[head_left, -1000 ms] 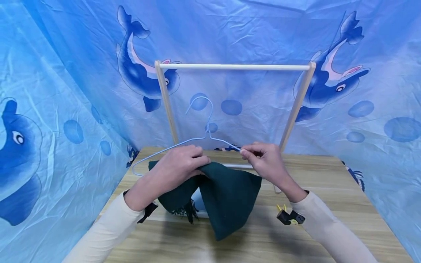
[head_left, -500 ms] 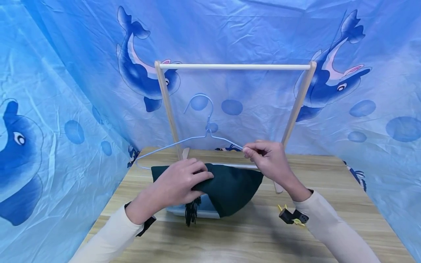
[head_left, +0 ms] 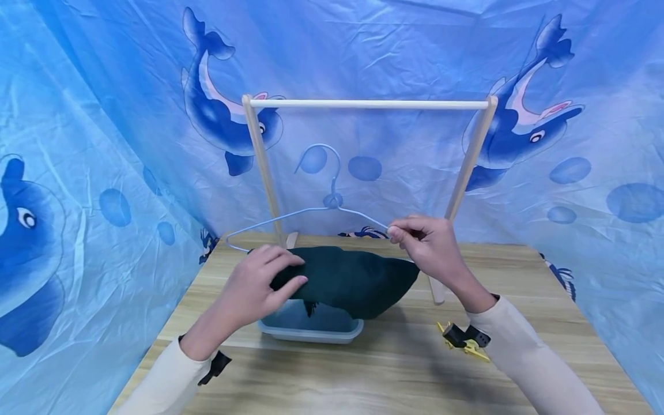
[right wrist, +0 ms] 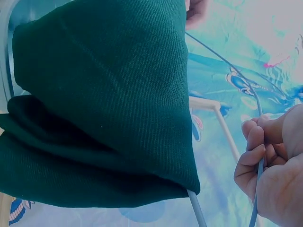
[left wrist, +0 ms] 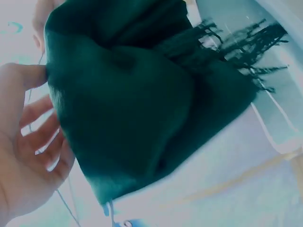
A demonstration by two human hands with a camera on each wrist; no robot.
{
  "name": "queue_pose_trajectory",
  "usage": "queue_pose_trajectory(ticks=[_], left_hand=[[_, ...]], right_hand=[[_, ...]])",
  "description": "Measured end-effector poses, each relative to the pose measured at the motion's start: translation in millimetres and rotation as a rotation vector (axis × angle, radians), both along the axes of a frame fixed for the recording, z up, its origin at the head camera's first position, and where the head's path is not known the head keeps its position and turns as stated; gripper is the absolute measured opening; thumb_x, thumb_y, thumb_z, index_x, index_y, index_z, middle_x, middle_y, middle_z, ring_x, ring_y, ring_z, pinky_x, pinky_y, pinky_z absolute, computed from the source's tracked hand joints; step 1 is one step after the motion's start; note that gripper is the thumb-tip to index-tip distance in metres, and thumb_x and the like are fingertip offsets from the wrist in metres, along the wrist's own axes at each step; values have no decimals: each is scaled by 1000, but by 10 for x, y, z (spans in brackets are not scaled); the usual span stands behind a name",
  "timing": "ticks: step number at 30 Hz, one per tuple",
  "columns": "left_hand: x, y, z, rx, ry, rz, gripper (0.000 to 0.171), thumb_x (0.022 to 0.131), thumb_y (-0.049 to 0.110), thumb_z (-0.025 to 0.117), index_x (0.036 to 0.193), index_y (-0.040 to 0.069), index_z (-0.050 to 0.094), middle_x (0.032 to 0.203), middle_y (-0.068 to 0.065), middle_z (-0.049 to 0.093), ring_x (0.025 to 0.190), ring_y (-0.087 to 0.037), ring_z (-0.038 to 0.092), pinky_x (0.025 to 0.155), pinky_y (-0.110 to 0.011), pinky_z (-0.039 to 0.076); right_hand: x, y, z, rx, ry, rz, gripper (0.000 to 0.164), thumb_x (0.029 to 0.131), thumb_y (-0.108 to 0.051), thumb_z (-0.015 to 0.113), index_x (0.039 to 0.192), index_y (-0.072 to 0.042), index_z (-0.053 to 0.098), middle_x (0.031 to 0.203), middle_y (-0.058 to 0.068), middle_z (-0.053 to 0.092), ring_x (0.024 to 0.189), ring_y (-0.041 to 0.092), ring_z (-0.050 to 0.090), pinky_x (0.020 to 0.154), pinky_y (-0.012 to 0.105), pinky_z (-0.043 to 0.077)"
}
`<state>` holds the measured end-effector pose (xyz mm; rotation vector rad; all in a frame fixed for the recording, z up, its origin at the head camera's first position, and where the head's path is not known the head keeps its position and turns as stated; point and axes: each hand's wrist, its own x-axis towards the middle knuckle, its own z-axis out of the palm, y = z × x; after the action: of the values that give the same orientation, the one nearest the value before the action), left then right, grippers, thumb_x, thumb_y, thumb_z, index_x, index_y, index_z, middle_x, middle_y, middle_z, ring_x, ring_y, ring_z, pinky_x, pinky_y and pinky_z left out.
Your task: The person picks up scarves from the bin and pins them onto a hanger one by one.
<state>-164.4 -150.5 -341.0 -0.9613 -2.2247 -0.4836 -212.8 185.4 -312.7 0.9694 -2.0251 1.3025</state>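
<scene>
A light blue wire clothes hanger (head_left: 290,215) stands hook up in the head view. My right hand (head_left: 430,245) grips its right shoulder wire, with fingers curled round the wire (right wrist: 260,175) in the right wrist view. A dark green fringed scarf (head_left: 347,279) is draped over the hanger's lower bar, whose end shows past the cloth (right wrist: 196,205). My left hand (head_left: 259,282) touches the scarf's left part, thumb and fingers spread apart. In the left wrist view its thumb (left wrist: 33,75) meets the scarf's folded edge and the loose fingers (left wrist: 45,127) lie along it.
A pale blue plastic bin (head_left: 311,334) stands on the wooden table (head_left: 404,374) under the scarf. Behind the hanger rises a wooden rack with a white top rail (head_left: 368,105). A blue dolphin-print curtain (head_left: 415,46) surrounds the table.
The hanger has shifted slightly right and up with my right hand. The scarf's hanging front part has risen, uncovering more of the bin, and my left hand has slid left along the cloth.
</scene>
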Motion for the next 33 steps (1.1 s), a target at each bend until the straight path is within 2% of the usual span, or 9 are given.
queue_pose_trajectory(ticks=[5, 8, 13, 17, 20, 24, 26, 30, 33], left_hand=[[2, -151, -84, 122, -11, 162, 32, 87, 27, 81, 111, 8, 75, 110, -8, 70, 103, -28, 63, 85, -46, 54], [1, -214, -140, 188, -12, 232, 36, 85, 25, 83, 114, 5, 73, 112, -11, 68, 104, -30, 61, 84, -47, 52], [33, -277, -230, 279, -36, 341, 46, 82, 28, 86, 118, 4, 70, 105, -12, 64, 94, -27, 61, 73, -43, 50], [81, -302, -287, 333, -149, 431, 52, 83, 34, 84, 120, 3, 65, 99, -9, 63, 87, -24, 60, 69, -40, 49], [109, -312, -312, 352, -284, 472, 59, 88, 43, 80, 127, 4, 59, 102, -10, 67, 89, -25, 64, 73, -43, 52], [121, -286, -336, 402, -484, 452, 69, 91, 49, 74, 140, 7, 49, 111, -12, 68, 94, -26, 65, 82, -45, 54], [112, -255, -343, 447, -552, 421, 72, 92, 48, 75, 144, 8, 44, 114, -13, 65, 97, -25, 63, 86, -44, 53], [81, -205, -338, 518, -613, 338, 73, 91, 39, 79, 146, 10, 41, 118, -13, 61, 103, -24, 60, 90, -38, 50], [67, -186, -321, 574, -641, 224, 71, 91, 28, 80, 146, 9, 38, 131, -14, 57, 114, -27, 56, 98, -41, 46]], right_hand=[[-19, 19, 11, 6, 0, -11, 14, 91, 9, 70, 93, -1, 79, 71, 1, 62, 55, 10, 50, 50, 21, 42], [-21, 16, 15, 5, 0, -16, 14, 91, 9, 69, 93, 0, 79, 71, 3, 63, 55, 10, 50, 50, 20, 42], [-19, 10, 21, 8, 3, -22, 12, 91, 9, 70, 92, 1, 79, 72, 7, 65, 56, 10, 50, 49, 19, 43], [-21, 5, 21, 8, 1, -22, 11, 91, 9, 69, 92, 3, 78, 72, 9, 66, 56, 10, 51, 49, 19, 43], [-30, 4, 14, 6, -1, -22, 11, 91, 9, 69, 92, 3, 78, 72, 10, 66, 56, 10, 51, 49, 19, 43], [-41, 4, 2, 6, -8, -29, 12, 91, 9, 70, 92, 0, 79, 72, 6, 65, 56, 10, 51, 50, 19, 44], [-46, 2, -5, 6, -11, -35, 14, 91, 8, 70, 92, -2, 79, 71, 4, 63, 56, 10, 51, 50, 19, 44], [-61, -7, -25, 12, -10, -47, 14, 91, 7, 71, 91, -4, 79, 70, 0, 61, 56, 10, 50, 50, 19, 43], [-75, -9, -34, 25, -6, -60, 12, 91, 6, 72, 91, -3, 80, 71, 0, 62, 56, 10, 50, 50, 19, 43]])
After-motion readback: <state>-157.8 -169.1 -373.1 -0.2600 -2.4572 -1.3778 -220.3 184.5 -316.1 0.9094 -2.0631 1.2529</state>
